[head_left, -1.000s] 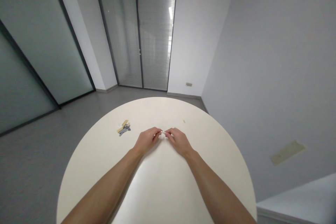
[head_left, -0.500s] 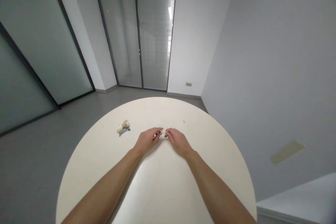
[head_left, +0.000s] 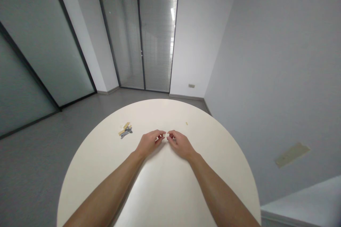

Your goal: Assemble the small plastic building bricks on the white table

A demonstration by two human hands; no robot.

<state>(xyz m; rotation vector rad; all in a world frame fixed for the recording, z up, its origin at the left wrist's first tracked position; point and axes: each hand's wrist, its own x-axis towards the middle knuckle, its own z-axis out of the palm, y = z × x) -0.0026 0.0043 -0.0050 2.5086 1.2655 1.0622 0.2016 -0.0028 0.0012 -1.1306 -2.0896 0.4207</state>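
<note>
Over the white table (head_left: 165,191), the left hand (head_left: 148,143) and right hand (head_left: 182,143) hold a small pale piece (head_left: 166,135) in near-closed pinches; its completeness is unclear; loose pieces (head_left: 125,133) lie heaped, unattached.

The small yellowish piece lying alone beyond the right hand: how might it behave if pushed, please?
The small yellowish piece looks narrow and low, so it would probably slide rather than roll. Being tiny, it is likely light. The smooth-looking tabletop may let it skid easily.

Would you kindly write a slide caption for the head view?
Left hand and right hand hold a small pale piece at a round table, a pile of parts to their left.
</note>
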